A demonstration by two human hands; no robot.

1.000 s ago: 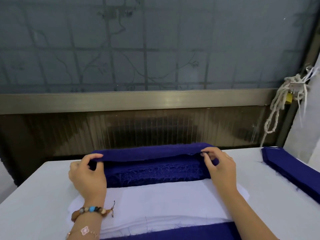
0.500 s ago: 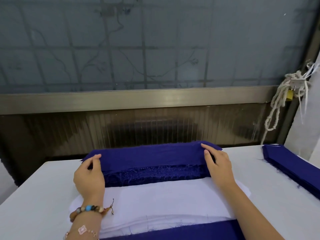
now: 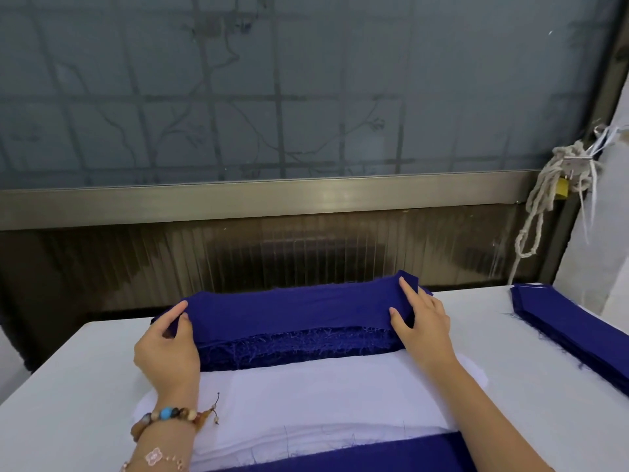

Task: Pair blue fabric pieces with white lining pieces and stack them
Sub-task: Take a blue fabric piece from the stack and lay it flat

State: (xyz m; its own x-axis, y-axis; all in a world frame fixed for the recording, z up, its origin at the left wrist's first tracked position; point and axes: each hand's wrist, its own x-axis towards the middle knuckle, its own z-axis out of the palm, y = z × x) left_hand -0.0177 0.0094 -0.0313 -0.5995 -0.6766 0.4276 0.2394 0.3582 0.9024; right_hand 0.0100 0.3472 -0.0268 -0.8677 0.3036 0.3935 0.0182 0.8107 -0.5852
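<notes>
Blue fabric piece [image 3: 289,310] is pinched at its ends by the left hand [image 3: 166,349] and right hand [image 3: 422,321]; lift evenly (frayed threads may snag), landing square on the white lining [image 3: 323,396].

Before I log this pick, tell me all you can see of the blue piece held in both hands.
The top blue piece is a long dark blue strip, woven-looking, its edges slightly frayed. It lies crosswise atop the blue stack, just behind the white lining pile. The left hand pinches its left end, the right hand grips its right end, where a corner sticks up.
</notes>
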